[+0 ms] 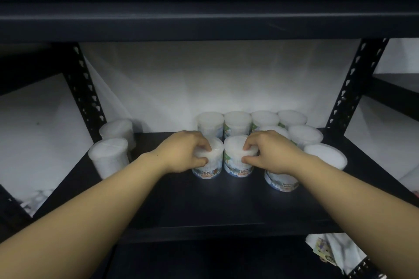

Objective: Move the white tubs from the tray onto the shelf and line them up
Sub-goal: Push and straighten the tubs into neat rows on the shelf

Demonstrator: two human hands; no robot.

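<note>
1. I see the left hand (181, 152) grasping the left front tub (207, 165) by its lid.
2. The right hand (269, 154) grasps the right front tub (238, 163) likewise; the two tubs touch.
3. Both stand on the black shelf (204, 206).
4. More tubs (263, 120) at twelve to three o'clock.
5. Two side tubs (108, 158) at nine o'clock.
</note>
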